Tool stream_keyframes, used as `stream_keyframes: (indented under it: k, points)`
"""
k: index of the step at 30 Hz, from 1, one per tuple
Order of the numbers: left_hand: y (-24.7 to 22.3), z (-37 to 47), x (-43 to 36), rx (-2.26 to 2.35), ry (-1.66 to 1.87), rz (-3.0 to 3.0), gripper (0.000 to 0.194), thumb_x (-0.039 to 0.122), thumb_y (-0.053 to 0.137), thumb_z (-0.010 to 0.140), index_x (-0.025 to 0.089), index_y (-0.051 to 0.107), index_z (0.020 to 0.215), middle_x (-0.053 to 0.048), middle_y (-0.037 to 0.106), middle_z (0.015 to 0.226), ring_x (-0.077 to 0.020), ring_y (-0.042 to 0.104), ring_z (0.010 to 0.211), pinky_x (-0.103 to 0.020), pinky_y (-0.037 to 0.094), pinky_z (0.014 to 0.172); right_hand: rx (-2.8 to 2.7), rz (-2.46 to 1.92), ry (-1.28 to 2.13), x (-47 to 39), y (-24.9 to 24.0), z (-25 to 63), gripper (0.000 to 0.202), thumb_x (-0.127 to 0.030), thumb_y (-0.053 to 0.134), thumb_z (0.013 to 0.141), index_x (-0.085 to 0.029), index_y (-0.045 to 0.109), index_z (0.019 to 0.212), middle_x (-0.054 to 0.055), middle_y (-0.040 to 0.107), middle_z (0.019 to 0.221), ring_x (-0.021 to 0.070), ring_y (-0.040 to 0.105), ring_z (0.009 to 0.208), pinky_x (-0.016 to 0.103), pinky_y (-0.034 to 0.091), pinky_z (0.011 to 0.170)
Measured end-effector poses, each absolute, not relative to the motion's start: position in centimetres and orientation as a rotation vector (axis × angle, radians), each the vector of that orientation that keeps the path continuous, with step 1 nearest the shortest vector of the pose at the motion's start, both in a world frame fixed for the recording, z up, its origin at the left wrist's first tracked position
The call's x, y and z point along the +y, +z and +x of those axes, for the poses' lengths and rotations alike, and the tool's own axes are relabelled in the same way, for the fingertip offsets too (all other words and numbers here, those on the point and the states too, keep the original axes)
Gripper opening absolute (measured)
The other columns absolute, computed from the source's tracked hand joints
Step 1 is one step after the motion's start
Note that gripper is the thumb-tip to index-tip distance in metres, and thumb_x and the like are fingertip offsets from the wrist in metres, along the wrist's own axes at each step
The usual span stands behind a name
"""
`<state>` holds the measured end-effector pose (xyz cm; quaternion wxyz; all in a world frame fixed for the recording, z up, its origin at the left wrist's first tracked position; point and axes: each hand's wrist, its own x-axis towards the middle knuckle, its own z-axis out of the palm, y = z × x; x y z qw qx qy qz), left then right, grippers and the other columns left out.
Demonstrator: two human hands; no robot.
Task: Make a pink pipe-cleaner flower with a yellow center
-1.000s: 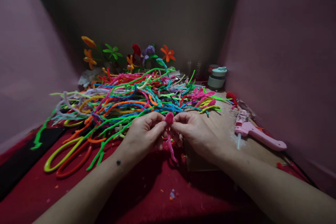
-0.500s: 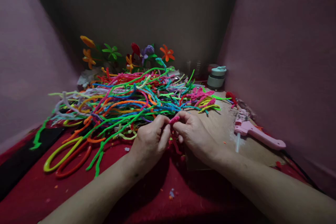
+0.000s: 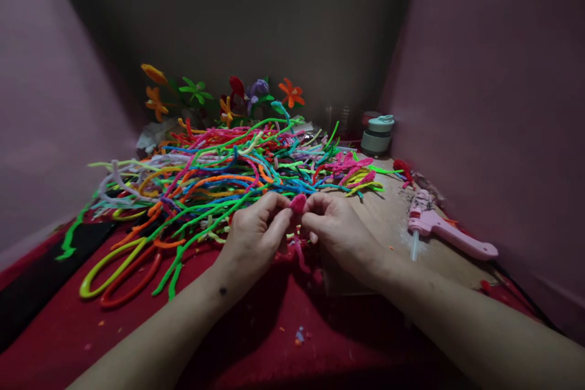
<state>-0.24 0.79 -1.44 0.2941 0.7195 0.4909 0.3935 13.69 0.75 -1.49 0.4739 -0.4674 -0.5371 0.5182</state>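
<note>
Pink piece [image 3: 298, 203] has turned from edge-on to broad-faced: fuzzy, rounded, strip [image 3: 300, 252] hanging at six o'clock. Left hand [image 3: 256, 228] and right hand [image 3: 340, 231] pinch it between fingertips. Stems [image 3: 223, 178] at its ten o'clock, glue gun [image 3: 450, 237] at three.

Magenta pipe-cleaner piece [image 3: 298, 203]. Red tablecloth [image 3: 256, 341]. Pipe-cleaner pile [image 3: 223, 179] green, orange, blue, pink, lilac. Pale-pink glue gun [image 3: 461, 241] near worktop's right edge. Flowers [image 3: 291, 92] at far edge orange, green, red, purple.

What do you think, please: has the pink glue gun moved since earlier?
No, the pink glue gun lies in the same place on the brown board.
</note>
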Motion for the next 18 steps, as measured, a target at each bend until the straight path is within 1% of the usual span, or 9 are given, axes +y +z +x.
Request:
stream_keyframes:
  k: [4, 6, 8, 10, 12, 13, 15, 16, 18]
  points:
    - [-0.8, -0.4, 1.0, 1.222, 0.997, 1.636, 0.016, 0.031, 0.049, 0.081, 0.018, 0.051, 0.074, 0.007, 0.045, 0.050, -0.0052, 0.038, 0.038, -0.016, 0.029, 0.036, -1.262, -0.986, 1.490, 1.0, -1.6, 13.7, 0.014, -0.025, 0.058, 0.068, -0.014, 0.054, 0.059, -0.004, 0.048, 0.050, 0.0072, 0.039, 0.044, 0.022, 0.029, 0.044]
    - [-0.6, -0.4, 1.1, 1.206, 0.964, 1.551, 0.015, 0.031, 0.051, 0.080, 0.017, 0.052, 0.074, 0.008, 0.042, 0.048, -0.0042, 0.033, 0.035, -0.016, 0.026, 0.034, -1.250, -0.954, 1.523, 1.3, -1.9, 13.8, 0.016, -0.028, 0.061, 0.066, -0.013, 0.057, 0.062, -0.004, 0.048, 0.051, 0.0067, 0.038, 0.044, 0.022, 0.028, 0.044]
    - [-0.3, -0.4, 1.2, 1.205, 0.946, 1.534, 0.015, 0.030, 0.053, 0.078, 0.016, 0.056, 0.074, 0.008, 0.042, 0.048, -0.0039, 0.032, 0.037, -0.016, 0.026, 0.035, -1.238, -0.984, 1.514, 1.5, -2.2, 13.9, 0.018, -0.030, 0.062, 0.066, -0.013, 0.058, 0.062, -0.004, 0.048, 0.050, 0.0059, 0.037, 0.043, 0.022, 0.027, 0.043]
    - [0.0, -0.6, 1.3, 1.212, 0.957, 1.566, 0.015, 0.030, 0.057, 0.076, 0.015, 0.061, 0.076, 0.006, 0.049, 0.053, -0.0050, 0.039, 0.042, -0.017, 0.031, 0.040, -1.233, -1.031, 1.505, 1.5, -2.2, 14.0, 0.017, -0.028, 0.062, 0.066, -0.014, 0.057, 0.059, -0.005, 0.047, 0.047, 0.0054, 0.036, 0.041, 0.021, 0.025, 0.041]
    - [0.3, -0.8, 1.4, 1.237, 0.989, 1.628, 0.016, 0.030, 0.060, 0.074, 0.016, 0.066, 0.079, 0.002, 0.059, 0.066, -0.0080, 0.049, 0.055, -0.018, 0.037, 0.050, -1.243, -1.070, 1.500, 1.3, -2.1, 14.0, 0.016, -0.024, 0.061, 0.065, -0.015, 0.054, 0.055, -0.006, 0.046, 0.045, 0.0051, 0.036, 0.038, 0.020, 0.025, 0.039]
    - [0.4, -0.9, 1.5, 1.254, 0.999, 1.666, 0.016, 0.029, 0.060, 0.073, 0.016, 0.067, 0.079, 0.000, 0.062, 0.072, -0.0099, 0.053, 0.062, -0.019, 0.040, 0.055, -1.260, -1.087, 1.495, 1.3, -2.0, 14.0, 0.017, -0.023, 0.060, 0.065, -0.015, 0.052, 0.053, -0.006, 0.045, 0.043, 0.0050, 0.036, 0.038, 0.020, 0.025, 0.039]
    - [0.4, -1.0, 1.5, 1.273, 1.005, 1.742, 0.015, 0.029, 0.061, 0.073, 0.016, 0.069, 0.076, -0.001, 0.063, 0.077, -0.0127, 0.055, 0.071, -0.021, 0.041, 0.064, -1.315, -1.117, 1.472, 1.2, -2.1, 14.0, 0.019, -0.023, 0.060, 0.065, -0.015, 0.051, 0.050, -0.005, 0.044, 0.042, 0.0048, 0.035, 0.036, 0.020, 0.025, 0.038]
    - [0.3, -1.0, 1.5, 1.277, 1.007, 1.774, 0.015, 0.029, 0.061, 0.073, 0.016, 0.069, 0.073, -0.001, 0.062, 0.074, -0.0132, 0.055, 0.072, -0.022, 0.041, 0.066, -1.346, -1.130, 1.460, 1.2, -2.2, 13.9, 0.021, -0.024, 0.059, 0.066, -0.015, 0.050, 0.049, -0.005, 0.043, 0.041, 0.0048, 0.034, 0.036, 0.021, 0.024, 0.038]
    - [0.1, -1.0, 1.5, 1.276, 1.021, 1.793, 0.016, 0.030, 0.061, 0.072, 0.015, 0.067, 0.067, 0.000, 0.059, 0.068, -0.0128, 0.053, 0.069, -0.022, 0.040, 0.065, -1.386, -1.137, 1.450, 1.2, -2.4, 13.9, 0.023, -0.026, 0.058, 0.068, -0.015, 0.050, 0.049, -0.005, 0.042, 0.041, 0.0048, 0.033, 0.035, 0.021, 0.022, 0.038]
